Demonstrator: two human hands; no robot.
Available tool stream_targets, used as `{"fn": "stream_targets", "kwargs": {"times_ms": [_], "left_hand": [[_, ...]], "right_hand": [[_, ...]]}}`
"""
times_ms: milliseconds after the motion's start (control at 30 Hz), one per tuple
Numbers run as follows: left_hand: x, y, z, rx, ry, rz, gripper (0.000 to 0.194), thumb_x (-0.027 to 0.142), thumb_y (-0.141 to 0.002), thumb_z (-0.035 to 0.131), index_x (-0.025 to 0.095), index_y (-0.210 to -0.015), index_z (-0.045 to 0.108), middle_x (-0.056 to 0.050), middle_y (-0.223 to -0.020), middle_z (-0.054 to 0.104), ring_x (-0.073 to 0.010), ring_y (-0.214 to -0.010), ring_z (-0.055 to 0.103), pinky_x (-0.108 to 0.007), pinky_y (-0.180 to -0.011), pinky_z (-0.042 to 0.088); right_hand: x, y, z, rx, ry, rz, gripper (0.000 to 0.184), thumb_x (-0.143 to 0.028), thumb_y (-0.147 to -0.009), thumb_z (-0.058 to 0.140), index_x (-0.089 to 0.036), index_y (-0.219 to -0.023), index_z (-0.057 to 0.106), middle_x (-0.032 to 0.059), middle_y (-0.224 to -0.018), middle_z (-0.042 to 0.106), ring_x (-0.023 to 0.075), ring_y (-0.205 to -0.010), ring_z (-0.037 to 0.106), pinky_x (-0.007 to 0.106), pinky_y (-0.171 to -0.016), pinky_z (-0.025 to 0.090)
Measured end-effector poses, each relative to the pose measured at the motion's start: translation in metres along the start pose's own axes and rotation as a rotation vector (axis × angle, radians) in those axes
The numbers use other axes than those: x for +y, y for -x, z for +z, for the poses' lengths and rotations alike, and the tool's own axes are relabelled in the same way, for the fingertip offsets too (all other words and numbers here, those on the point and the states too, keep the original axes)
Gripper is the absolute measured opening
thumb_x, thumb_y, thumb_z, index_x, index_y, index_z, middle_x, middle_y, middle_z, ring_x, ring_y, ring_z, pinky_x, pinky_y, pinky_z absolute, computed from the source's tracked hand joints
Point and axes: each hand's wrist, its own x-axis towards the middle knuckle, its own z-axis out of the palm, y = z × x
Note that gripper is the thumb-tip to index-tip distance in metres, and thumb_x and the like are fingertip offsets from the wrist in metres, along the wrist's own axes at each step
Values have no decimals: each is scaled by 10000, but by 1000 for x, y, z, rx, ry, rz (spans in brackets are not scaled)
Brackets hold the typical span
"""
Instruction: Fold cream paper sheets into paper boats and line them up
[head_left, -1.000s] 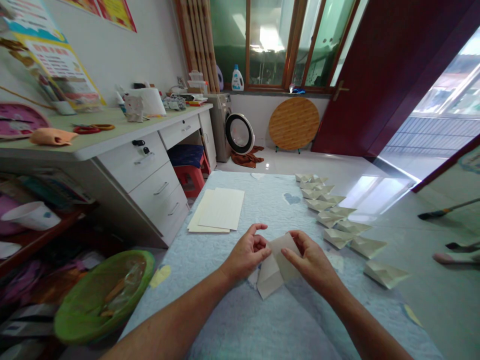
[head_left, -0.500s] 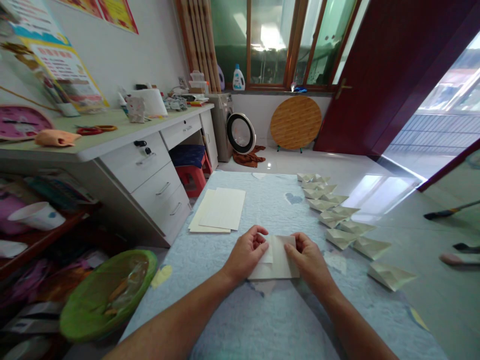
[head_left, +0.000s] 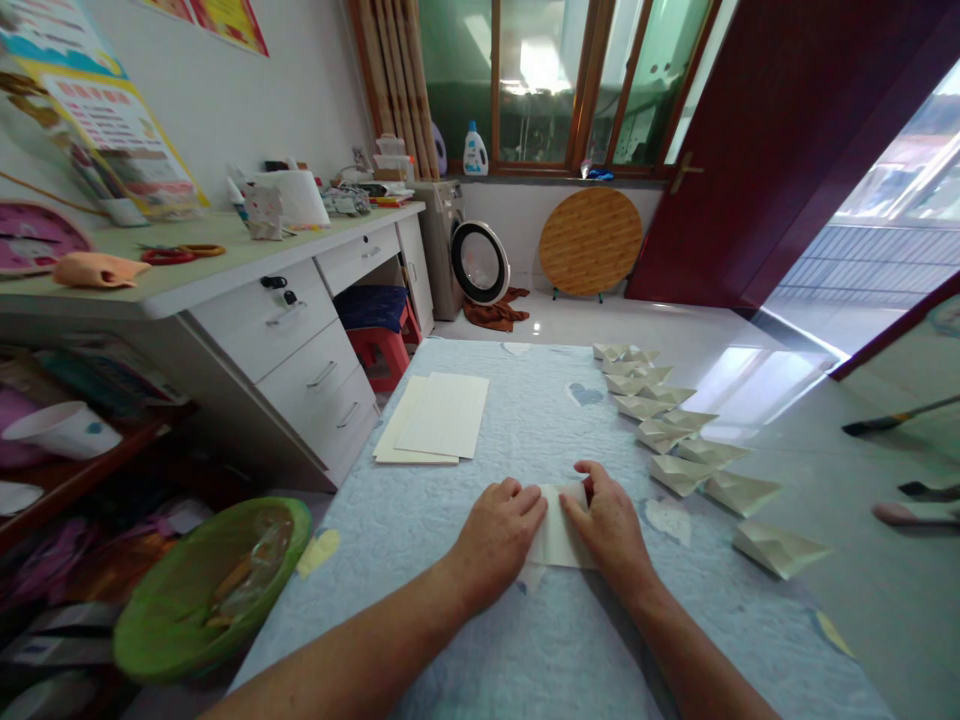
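A folded sheet of white paper (head_left: 556,540) lies on the cloth-covered table in front of me. My left hand (head_left: 501,530) covers its left part, fingers together and pressed down on the fold. My right hand (head_left: 609,520) grips the right side, thumb on top, index finger raised at the far edge. Between the hands a vertical crease shows; both sides of the paper are partly hidden. Beyond my left hand rests a stack of flat paper sheets (head_left: 442,415). Along the table's right side stand several folded paper boats (head_left: 780,550), the closest one apart from the others.
A pale blue quilted cloth (head_left: 525,410) with heart patterns covers the table. Left of it are a green basket (head_left: 142,630) and a white desk (head_left: 300,335) with drawers. A red stool (head_left: 386,350), an open washing machine (head_left: 442,230) and a round wooden board (head_left: 591,245) stand farther back.
My left hand has come down flat over the paper's left part, its fingers straighter than before. The paper has shifted slightly toward me. My right hand stays at the right side.
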Motion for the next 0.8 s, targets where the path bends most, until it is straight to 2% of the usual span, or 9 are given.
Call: {"fn": "stream_targets", "kwargs": {"times_ms": [200,367,533,800], "left_hand": [[7,1,-2,-38,-48,86,317,165,-979,417,120,-1264,549,-124,-1265,612,-267,-1047,557,-407,-866,501],[7,1,4,-23,-18,92,335,145,-958,442,93,-1275,538,-145,-1288,597,-273,-1088,560,-399,-911,508],[7,1,5,-29,-10,69,347,151,-951,441,95,-1280,535,-174,-1323,566,-284,-1120,555,-408,-930,512],[6,0,6,5,18,54,341,109,-939,432,113,-1266,528,-156,-1261,593,-271,-1068,556,-411,-915,508]], "right_hand": [[1,-2,0,9,20,23,401,-342,-775,547,-130,-1109,613,47,-754,624,229,-736,575,334,-716,424],[-1,-2,-2,-36,-16,51,234,-316,-779,538,-173,-930,646,30,-694,614,209,-670,556,315,-652,394],[-4,3,-3,-17,-13,-83,135,-266,-805,535,-203,-748,639,47,-727,639,212,-727,541,326,-696,390],[-7,13,-1,42,12,-285,144,-186,-847,555,-205,-726,630,48,-777,599,210,-789,522,321,-745,390]]}}
